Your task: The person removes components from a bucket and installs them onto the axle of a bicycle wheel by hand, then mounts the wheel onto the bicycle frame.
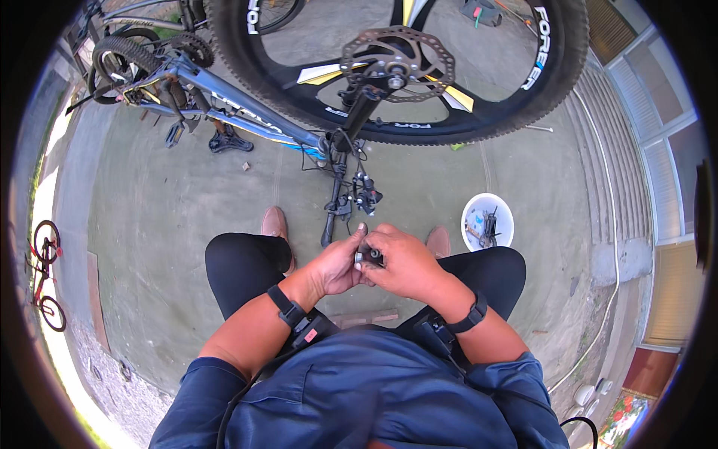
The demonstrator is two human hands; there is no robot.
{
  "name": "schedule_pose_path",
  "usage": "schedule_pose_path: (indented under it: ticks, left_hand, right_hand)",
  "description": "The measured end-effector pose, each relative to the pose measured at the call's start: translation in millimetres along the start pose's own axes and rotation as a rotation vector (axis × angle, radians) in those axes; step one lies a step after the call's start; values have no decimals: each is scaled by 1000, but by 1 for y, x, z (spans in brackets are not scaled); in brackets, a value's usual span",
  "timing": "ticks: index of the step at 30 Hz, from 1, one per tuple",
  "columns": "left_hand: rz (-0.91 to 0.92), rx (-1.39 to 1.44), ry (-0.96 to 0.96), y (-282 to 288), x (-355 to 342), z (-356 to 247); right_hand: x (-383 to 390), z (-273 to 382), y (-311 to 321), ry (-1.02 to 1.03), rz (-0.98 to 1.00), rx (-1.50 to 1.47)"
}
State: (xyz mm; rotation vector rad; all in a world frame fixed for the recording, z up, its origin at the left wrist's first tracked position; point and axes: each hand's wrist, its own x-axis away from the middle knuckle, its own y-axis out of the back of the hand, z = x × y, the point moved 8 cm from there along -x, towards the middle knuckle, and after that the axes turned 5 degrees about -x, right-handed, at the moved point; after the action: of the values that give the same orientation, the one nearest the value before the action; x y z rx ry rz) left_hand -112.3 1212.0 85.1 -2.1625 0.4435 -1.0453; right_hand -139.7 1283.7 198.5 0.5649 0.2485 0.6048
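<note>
Both forearms slant inward from the lower corners, elbows bent, so that the left hand [338, 263] and right hand [406, 259] meet between the knees [485, 280]. The left palm is turned partly up and inward, its thumb pointing away from the body; the right hand shows its back, fingers curled over toward the left. Fingers of both are clamped on a small dark part [375, 257] held between them, just beyond the torso and near the handlebar [329, 224] of the upturned bicycle [254, 120]. The part's silvery end [359, 258] faces the person's left; fingers cover much of the rest, so I cannot tell its long axis.
</note>
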Motion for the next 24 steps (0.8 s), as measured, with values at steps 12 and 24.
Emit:
schedule_pose_path:
  ticks: [12, 24]
  left_hand:
    - [-113, -50, -222, 35, 46, -34]
    - [-128, -68, -296, 35, 59, -45]
  right_hand:
    - [-38, 42, 7, -86, -280, -101]
    - [-94, 18, 130, 66, -1019, 30]
